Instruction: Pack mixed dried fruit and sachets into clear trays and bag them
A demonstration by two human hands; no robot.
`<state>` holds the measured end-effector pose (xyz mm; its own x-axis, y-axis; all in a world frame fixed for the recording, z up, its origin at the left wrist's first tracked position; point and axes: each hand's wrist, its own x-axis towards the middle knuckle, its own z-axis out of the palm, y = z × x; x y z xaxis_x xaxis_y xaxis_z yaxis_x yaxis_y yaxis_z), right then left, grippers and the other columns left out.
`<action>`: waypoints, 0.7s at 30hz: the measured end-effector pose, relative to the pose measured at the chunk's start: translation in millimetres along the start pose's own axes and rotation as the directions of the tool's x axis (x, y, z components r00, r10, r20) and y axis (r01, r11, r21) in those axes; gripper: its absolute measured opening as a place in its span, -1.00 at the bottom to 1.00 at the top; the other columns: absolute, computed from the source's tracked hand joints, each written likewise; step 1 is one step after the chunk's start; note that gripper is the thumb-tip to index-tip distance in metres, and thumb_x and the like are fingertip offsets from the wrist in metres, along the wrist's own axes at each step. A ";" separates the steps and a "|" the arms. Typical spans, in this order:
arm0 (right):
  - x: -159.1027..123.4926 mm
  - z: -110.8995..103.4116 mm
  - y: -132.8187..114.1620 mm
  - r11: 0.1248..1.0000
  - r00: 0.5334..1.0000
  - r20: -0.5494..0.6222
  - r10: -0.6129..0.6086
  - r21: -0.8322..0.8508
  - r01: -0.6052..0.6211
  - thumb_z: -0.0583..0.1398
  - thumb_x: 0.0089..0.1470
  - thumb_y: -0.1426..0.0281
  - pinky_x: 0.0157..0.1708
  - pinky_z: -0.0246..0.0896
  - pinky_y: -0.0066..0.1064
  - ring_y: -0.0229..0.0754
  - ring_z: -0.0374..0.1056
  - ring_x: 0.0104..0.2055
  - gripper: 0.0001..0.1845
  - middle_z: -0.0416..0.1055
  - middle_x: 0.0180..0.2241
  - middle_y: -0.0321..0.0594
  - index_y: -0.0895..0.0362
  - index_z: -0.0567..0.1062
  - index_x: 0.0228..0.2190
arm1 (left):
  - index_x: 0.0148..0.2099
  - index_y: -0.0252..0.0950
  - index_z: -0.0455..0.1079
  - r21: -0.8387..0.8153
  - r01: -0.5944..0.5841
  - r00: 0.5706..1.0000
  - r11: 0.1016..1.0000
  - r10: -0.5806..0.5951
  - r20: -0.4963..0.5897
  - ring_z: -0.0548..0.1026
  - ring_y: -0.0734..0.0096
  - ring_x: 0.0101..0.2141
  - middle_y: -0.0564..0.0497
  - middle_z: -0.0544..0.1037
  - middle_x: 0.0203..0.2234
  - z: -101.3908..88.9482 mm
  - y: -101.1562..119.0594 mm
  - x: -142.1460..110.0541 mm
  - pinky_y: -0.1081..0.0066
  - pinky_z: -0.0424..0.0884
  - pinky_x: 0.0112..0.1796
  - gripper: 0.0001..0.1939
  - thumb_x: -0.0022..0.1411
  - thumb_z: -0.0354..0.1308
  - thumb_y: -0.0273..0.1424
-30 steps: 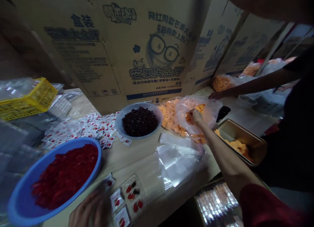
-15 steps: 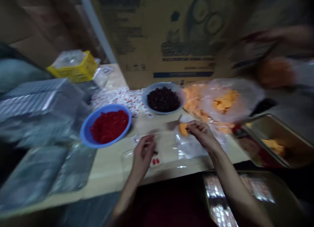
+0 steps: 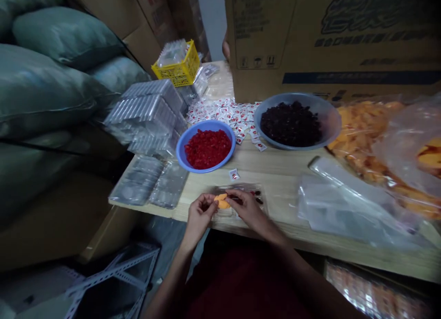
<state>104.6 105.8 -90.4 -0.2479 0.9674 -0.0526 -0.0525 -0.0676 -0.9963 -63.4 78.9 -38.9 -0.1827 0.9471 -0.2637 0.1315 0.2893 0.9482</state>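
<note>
Held low over a clear plastic tray (image 3: 236, 187) are orange pieces (image 3: 222, 201) that look like dried fruit slices. My left hand (image 3: 200, 214) pinches them from one side, and my right hand (image 3: 248, 211) grips them from the other. Several small dark and red pieces (image 3: 257, 198) lie in the tray's right part; my hands cover much of the rest. A small white sachet (image 3: 234, 174) sits just beyond the tray. Farther back, a blue bowl (image 3: 181, 157) contains red pieces (image 3: 207, 149), and a translucent bowl (image 3: 333, 128) contains dark pieces (image 3: 291, 122).
Many sachets (image 3: 220, 111) are strewn behind the bowls. Stacked clear boxes (image 3: 146, 110), flat clear trays (image 3: 138, 181) and a yellow basket (image 3: 188, 64) stand left. Plastic bags (image 3: 344, 209) and bagged orange pieces (image 3: 365, 135) lie right. A cardboard box (image 3: 262, 85) blocks the back; someone's fingers (image 3: 226, 47) show beside it.
The view has turned left. My right hand has brought the orange fruit from above the plastic bags to the tray, and my left hand has joined it there.
</note>
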 end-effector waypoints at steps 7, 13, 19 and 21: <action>-17.1 -17.1 3.2 0.959 0.993 -0.019 -0.120 -0.259 0.111 0.18 0.24 0.30 -0.04 0.43 -0.17 -0.06 0.50 -0.07 -0.76 0.56 -0.09 -0.10 0.08 0.58 -0.12 | -0.26 -0.32 0.42 0.053 0.031 0.995 0.998 -0.026 -0.095 0.51 0.40 -0.43 0.00 0.56 -0.45 -2.1 -20.9 -9.4 0.43 0.40 -0.37 -0.72 0.13 0.30 -0.21; -38.5 -11.7 5.6 0.902 0.984 0.031 -0.173 -0.396 0.171 0.16 0.25 0.36 0.05 0.37 -0.09 -0.02 0.47 0.01 -0.74 0.56 -0.08 -0.07 0.09 0.59 -0.09 | -0.26 -0.25 0.47 0.592 -0.196 0.960 0.782 0.277 -0.049 0.44 0.20 -0.21 -0.09 0.50 -0.29 -2.3 -37.2 -35.9 0.22 0.39 -0.15 -0.80 0.28 0.18 -0.23; -42.6 -6.2 4.4 0.893 0.976 0.027 -0.215 -0.398 0.208 0.14 0.28 0.36 0.07 0.36 -0.09 -0.04 0.46 0.02 -0.73 0.56 -0.07 -0.08 0.06 0.59 -0.07 | 0.07 -0.17 0.46 0.767 -0.367 0.893 0.526 0.430 0.133 0.37 0.09 -0.05 -0.14 0.46 -0.08 -1.6 -26.4 -35.9 0.10 0.35 -0.07 -0.72 0.36 0.10 -0.31; -43.1 -10.7 1.4 0.900 0.972 -0.023 -0.235 -0.382 0.209 0.14 0.28 0.35 0.08 0.35 -0.09 -0.04 0.46 0.03 -0.73 0.55 -0.06 -0.09 0.05 0.58 -0.06 | -0.01 -0.15 0.52 0.784 -0.400 0.884 0.474 0.425 0.195 0.39 0.08 -0.08 -0.12 0.51 -0.13 -0.3 -22.6 -31.0 0.09 0.35 -0.12 -0.76 0.37 0.09 -0.31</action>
<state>125.5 66.6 -90.3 -0.2060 0.9615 0.1818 0.2703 0.2345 -0.9338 -61.0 43.0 -52.1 0.0840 0.9873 0.1349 0.8994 -0.1334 0.4163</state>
